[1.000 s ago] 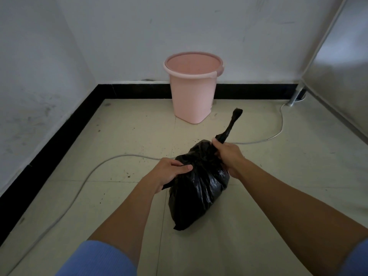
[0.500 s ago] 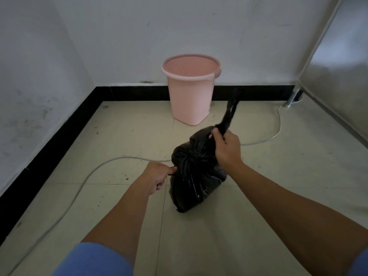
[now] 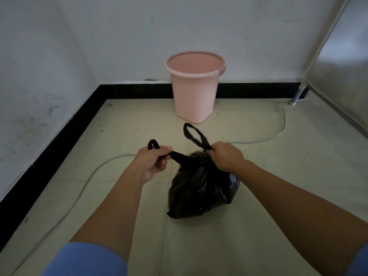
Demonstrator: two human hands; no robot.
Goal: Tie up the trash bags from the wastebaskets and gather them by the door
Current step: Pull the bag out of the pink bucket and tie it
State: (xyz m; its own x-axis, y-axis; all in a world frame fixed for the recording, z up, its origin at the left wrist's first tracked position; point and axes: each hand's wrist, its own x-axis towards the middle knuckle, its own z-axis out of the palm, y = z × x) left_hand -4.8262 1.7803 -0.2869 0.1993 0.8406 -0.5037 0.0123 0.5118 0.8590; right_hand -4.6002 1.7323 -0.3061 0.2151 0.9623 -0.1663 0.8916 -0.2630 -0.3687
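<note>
Head view, looking down into a room corner. One black trash bag point(image 3: 201, 188) sits on the pale tiled floor point(image 3: 278, 176), in front of the person and between the two forearms. Its body is bunched and glossy, with the neck gathered at the top.

Left hand point(image 3: 152, 162): fingers curled round the bag's left handle strip, which runs taut from the neck to the fist. The end of that strip shows as a small loop point(image 3: 153, 144) above the knuckles.

Right hand point(image 3: 227, 156): closed on the gathered neck at the base of the right handle. That handle stands up past the fingers as a longer open loop point(image 3: 194, 134), leaning away toward the back wall. The two hands are apart, one on each side of the bag's neck, and no knot can be made out between them (the black plastic hides detail there).

A pink wastebasket point(image 3: 194, 96) stands upright beyond the bag, against the black baseboard point(image 3: 59, 142) of the back wall. No liner shows at its rim. It is near the bag but not touching it.

A white cable point(image 3: 256, 141) lies on the floor, curving from the right-hand corner across behind the hands and off to the lower left. A shiny metal panel point(image 3: 342, 66) fills the right edge. Blue sleeves point(image 3: 85, 259) cover the upper arms at the bottom of the view.
</note>
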